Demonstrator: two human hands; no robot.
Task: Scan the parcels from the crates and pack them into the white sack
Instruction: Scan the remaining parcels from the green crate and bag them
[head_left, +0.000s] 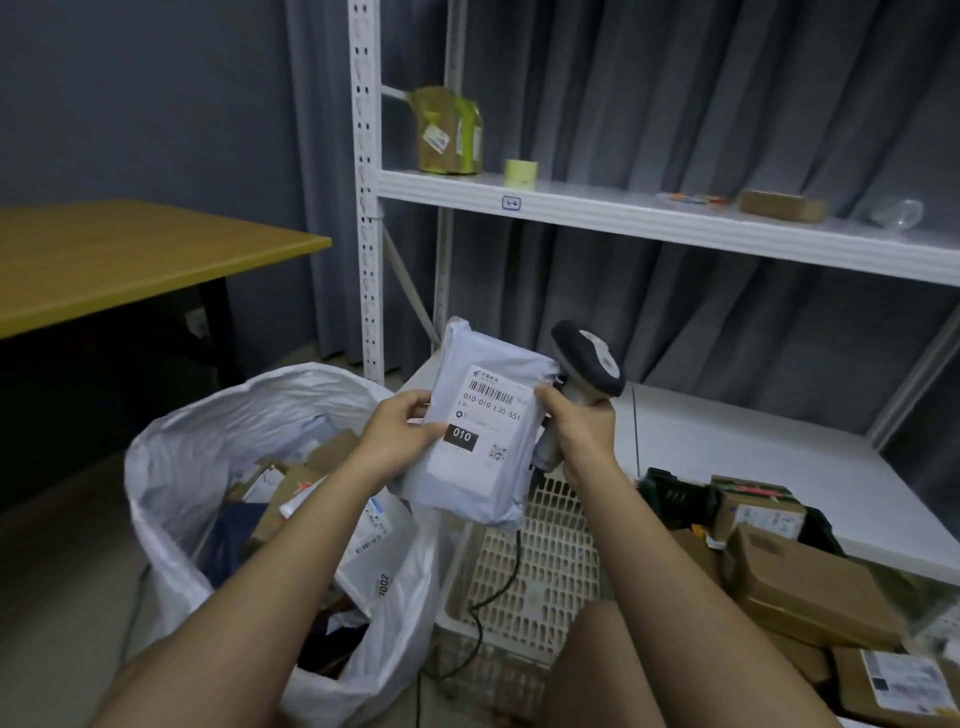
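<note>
Holding the flat grey plastic mailer parcel (480, 431) by its nine-o'clock edge, the left hand (397, 428) pinches it above the open white sack (171, 499); the grey handheld scanner (584, 376) is gripped by the right hand (576, 428) at three o'clock. The barcode label should probably be kept flat and faced toward the scanner.

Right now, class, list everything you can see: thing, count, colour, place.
Mailer parcel: one, grey-white, held up between both hands.
Scanner: one, grey, in the right hand.
Sack: one, white, left, holding parcels.
Crate: one, cream, below the parcel.
Cardboard boxes: several, brown, right.
Tape roll: one, yellow, upper shelf.
Shelving: one, white, behind.
Table: one, wooden, left.
Left hand: gripping the parcel.
Right hand: gripping the scanner.
</note>
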